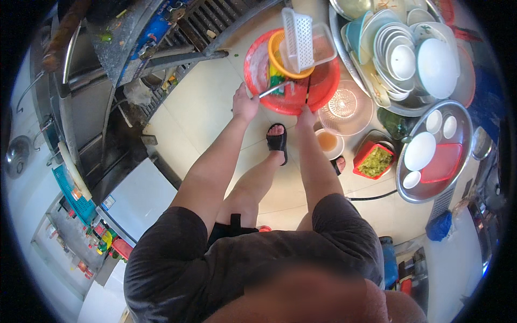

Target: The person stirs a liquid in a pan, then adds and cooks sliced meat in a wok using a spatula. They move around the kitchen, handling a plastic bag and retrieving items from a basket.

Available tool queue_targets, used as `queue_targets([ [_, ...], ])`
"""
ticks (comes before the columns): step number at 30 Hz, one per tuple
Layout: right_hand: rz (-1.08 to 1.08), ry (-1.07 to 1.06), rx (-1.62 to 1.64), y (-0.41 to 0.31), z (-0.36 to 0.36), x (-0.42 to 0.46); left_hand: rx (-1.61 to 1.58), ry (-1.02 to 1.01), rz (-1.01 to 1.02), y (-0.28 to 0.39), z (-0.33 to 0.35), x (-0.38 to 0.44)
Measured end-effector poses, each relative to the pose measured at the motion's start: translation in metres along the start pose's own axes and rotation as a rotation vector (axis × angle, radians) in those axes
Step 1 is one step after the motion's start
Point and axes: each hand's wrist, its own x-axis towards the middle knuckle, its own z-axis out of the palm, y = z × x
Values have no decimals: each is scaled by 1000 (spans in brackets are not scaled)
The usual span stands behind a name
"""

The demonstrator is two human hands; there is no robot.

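Note:
My left hand [245,101] is closed around the end of a metal-handled utensil [274,89] at the near left side of a red plastic basin [291,103]. At the basin's near rim is my right hand [307,117], with a thin dark stick [308,87] running up from it; its grip is partly hidden. An orange plastic basket [301,75], a white perforated basket [299,40] and a clear plastic container [324,42] are stacked in the basin. A green and yellow packet [277,76] lies beside them.
Stacked bowls [402,62] fill a large metal basin [408,109] at the upper right. Near it are a clear plastic bowl [359,117], a bowl of orange liquid [339,152], a red container of chopped greens [361,160] and a metal basin with dishes [436,189]. A drain grate [202,24] lies upper left.

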Motion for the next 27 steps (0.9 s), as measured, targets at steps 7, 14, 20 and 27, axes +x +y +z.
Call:
queue_targets([
  [7, 153, 82, -83, -53, -88, -118, -379, -148, -207, 26, -5, -45],
  [14, 116, 131, -59, -107, -180, -199, -580, -480, -472, 91, 4, -120],
  [20, -56, 149, -186, -199, -273, -254, -279, -416, -241, 165, 45, -201],
  [27, -73, 392, -124, -305, -447, -282, -90, -361, 133, 315, 64, -300],
])
